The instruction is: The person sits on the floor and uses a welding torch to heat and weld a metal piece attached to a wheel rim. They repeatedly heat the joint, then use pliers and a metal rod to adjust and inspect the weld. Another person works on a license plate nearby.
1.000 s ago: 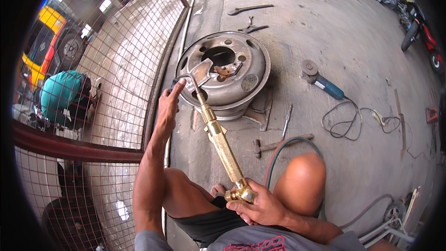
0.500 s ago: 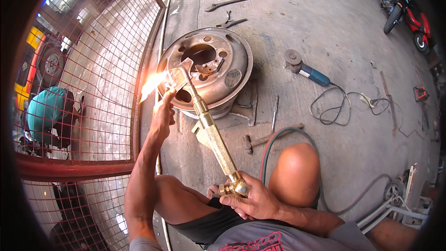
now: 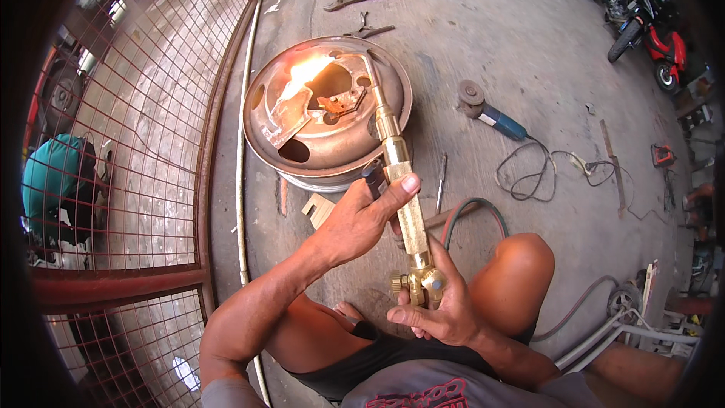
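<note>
A brass gas torch (image 3: 411,223) slants up over a rusty steel wheel rim (image 3: 332,162), its bent tip throwing a bright orange flame (image 3: 310,72) across the rim's top. My right hand (image 3: 445,306) is closed round the torch's valve end. Higher up, my left hand (image 3: 359,215) is closed at the barrel, its thumb across the brass. A short dark cylinder (image 3: 372,175) sticks up by its fingers; its kind is unclear. On the rim lie a flat metal plate (image 3: 288,121) and a rusty bracket (image 3: 340,103). A notched pale piece (image 3: 319,210) shows beyond my left wrist.
A red mesh fence (image 3: 200,181) stands at left, with a crouching person (image 3: 57,181) beyond it. An angle grinder (image 3: 491,113) with its cord lies right of the rim. An adjustable wrench (image 3: 362,1) and pliers (image 3: 370,30) lie behind. A hose (image 3: 483,202) curves past my knee.
My left hand has moved from beside the flame down to the torch barrel. The torch has swung right and more upright; its flame now burns over the rim's far side instead of past its left edge.
</note>
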`<state>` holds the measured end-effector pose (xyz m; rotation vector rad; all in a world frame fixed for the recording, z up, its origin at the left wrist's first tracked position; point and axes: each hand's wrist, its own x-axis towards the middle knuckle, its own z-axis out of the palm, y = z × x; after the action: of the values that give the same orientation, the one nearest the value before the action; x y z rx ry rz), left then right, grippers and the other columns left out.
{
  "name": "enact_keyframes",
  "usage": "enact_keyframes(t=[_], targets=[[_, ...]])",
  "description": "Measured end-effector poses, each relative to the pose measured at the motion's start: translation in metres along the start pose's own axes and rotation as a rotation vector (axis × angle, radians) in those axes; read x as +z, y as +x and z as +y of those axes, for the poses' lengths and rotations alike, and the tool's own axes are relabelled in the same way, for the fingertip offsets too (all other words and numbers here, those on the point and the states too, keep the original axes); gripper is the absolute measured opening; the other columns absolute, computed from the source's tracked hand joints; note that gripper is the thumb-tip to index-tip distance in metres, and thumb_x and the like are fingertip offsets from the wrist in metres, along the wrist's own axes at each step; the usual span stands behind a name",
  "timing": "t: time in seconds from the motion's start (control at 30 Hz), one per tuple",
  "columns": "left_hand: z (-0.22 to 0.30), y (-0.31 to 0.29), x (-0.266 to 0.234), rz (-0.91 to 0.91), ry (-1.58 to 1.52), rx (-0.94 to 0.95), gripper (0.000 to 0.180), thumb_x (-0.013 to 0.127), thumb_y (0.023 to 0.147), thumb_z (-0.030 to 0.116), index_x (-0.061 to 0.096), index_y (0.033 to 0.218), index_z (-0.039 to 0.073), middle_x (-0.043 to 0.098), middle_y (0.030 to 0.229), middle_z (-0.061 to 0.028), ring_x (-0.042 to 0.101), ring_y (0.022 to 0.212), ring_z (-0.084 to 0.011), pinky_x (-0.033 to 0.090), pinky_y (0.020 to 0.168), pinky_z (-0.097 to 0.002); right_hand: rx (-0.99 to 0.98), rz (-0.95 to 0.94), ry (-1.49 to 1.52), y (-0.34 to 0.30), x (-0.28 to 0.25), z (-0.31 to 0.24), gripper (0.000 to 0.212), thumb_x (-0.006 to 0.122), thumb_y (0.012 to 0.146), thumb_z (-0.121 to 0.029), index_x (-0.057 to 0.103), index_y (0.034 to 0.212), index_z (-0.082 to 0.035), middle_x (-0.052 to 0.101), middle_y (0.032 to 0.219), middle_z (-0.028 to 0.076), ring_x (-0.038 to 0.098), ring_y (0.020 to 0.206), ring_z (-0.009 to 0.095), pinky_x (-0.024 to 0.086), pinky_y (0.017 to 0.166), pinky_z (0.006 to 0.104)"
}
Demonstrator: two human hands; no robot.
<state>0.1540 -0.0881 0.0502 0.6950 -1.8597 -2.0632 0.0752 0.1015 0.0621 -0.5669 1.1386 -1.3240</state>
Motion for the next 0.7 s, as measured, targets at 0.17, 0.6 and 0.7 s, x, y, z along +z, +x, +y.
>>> enact_keyframes(t=[0.17,0.6,0.7], targets=[[0.005,0.008,0.003,0.065,0.044,0.013,0.056,0.048,0.107,0.056,0.055,0.082,0.006,0.055,0.067,-0.0019,0.054,0.061,-0.0105,0.046,0.056,-0.0305,-0.19,0.05,0.069,-0.002,0.0,0.018,0.077,0.074,0.097,-0.016,0.021,0.154,-0.018,0.058,0.097,0.009,0.058,0.057,0.01,0.047,0.045,0.023],[-0.042,0.032,-0.023,0.067,0.255,-0.372,0.05,0.052,0.107,0.048,0.054,0.089,0.001,0.053,0.069,-0.003,0.054,0.056,-0.0121,0.045,0.053,-0.0292,0.061,0.105,0.077,0.018,-0.018,0.074,0.023,0.055,0.108,-0.024,0.04,0.122,-0.014,0.056,0.087,0.008,0.057,0.048,0.01,0.044,0.037,0.0259],[-0.037,0.033,-0.027,0.002,0.371,-0.499,0.05,0.053,0.104,0.042,0.059,0.098,-0.007,0.062,0.072,-0.0124,0.068,0.062,-0.0218,0.056,0.063,-0.0378,0.112,0.095,0.086,0.017,-0.02,0.076,0.021,0.054,0.109,-0.025,0.041,0.12,-0.014,0.056,0.086,0.007,0.057,0.047,0.011,0.044,0.037,0.026]])
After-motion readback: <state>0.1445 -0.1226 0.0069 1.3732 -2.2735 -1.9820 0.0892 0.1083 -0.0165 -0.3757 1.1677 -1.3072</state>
